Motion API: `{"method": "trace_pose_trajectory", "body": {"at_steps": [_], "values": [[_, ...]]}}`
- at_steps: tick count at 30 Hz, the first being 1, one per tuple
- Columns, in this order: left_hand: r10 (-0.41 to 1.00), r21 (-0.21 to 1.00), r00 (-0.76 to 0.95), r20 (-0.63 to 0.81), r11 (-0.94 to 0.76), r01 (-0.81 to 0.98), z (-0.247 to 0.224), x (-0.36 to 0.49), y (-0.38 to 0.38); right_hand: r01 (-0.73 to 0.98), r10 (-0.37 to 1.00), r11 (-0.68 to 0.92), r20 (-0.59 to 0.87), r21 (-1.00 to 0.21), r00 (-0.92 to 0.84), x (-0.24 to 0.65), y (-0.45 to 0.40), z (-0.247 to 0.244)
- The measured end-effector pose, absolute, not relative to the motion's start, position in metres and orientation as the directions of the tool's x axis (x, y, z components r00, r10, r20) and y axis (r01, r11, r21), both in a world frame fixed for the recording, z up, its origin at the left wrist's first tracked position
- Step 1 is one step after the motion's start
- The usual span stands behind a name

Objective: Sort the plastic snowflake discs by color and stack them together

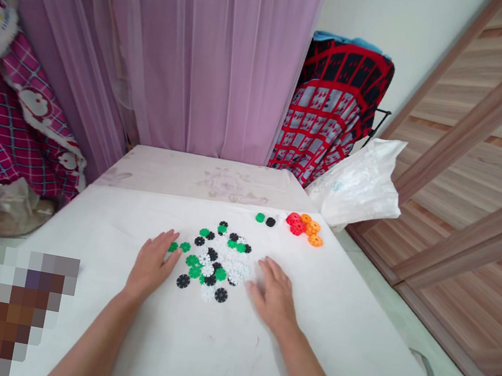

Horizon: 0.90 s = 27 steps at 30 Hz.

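A loose pile of small notched plastic discs [227, 261] in green, black and white lies on the white-covered table [183, 351]. My left hand [151, 263] rests at the pile's left side, fingers outstretched and holding nothing. Its fingers partly cover a green disc [173, 247]. On the right side of the pile is my right hand [275, 293], open, its fingertips close to the white discs [237, 266]. Two black discs, including one black disc [221, 295], lie at the pile's near edge.
Farther right on the table are red discs [296, 223] and orange discs [315, 241], with a green disc [260, 217] and a black disc [271, 222] beside them. A white plastic bag [358, 184] stands past the table's far right corner. Wooden wardrobe doors [489, 185] flank the right.
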<state>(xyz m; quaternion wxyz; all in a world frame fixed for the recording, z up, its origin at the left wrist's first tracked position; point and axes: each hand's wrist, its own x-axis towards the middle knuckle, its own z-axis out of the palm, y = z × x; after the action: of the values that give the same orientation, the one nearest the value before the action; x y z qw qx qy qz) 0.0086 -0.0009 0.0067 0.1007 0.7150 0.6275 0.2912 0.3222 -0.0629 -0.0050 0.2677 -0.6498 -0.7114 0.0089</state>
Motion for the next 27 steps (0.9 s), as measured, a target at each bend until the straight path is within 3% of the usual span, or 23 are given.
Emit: {"method": "trace_pose_trajectory", "body": {"at_steps": [3,6,10,13,17,21,24,27], "values": [[0.956,0.315,0.186,0.227,-0.253,0.915,0.006,0.021,-0.011,0.942,0.973,0.168,0.200,-0.290,-0.112,0.286,-0.073,0.005],[0.949,0.225,0.261,0.176,-0.297,0.928,0.006,0.031,-0.023,0.942,0.981,0.183,0.108,-0.281,-0.159,0.265,-0.070,0.014],[0.916,0.185,0.339,0.215,-0.380,0.906,0.002,0.039,-0.040,0.925,0.970,0.239,0.122,-0.295,-0.212,0.251,-0.061,0.018],[0.856,0.129,0.448,0.258,-0.490,0.862,-0.002,0.043,-0.047,0.902,0.949,0.291,0.215,-0.318,-0.230,0.247,-0.055,0.013],[0.918,0.097,0.324,0.230,-0.353,0.931,0.000,0.050,-0.042,0.866,0.909,0.257,0.412,-0.429,-0.066,0.253,-0.045,-0.004],[0.955,0.084,0.151,0.255,-0.177,0.981,0.003,0.060,-0.041,0.721,0.837,0.286,0.531,-0.631,0.133,0.266,-0.033,-0.020],[0.896,0.064,0.340,0.286,-0.372,0.926,-0.001,0.070,-0.052,0.553,0.822,0.306,0.508,-0.775,0.258,0.274,-0.027,-0.025],[0.835,0.055,0.495,0.241,-0.521,0.852,-0.003,0.078,-0.058,0.451,0.831,0.315,0.472,-0.835,0.295,0.277,-0.025,-0.025]]}}
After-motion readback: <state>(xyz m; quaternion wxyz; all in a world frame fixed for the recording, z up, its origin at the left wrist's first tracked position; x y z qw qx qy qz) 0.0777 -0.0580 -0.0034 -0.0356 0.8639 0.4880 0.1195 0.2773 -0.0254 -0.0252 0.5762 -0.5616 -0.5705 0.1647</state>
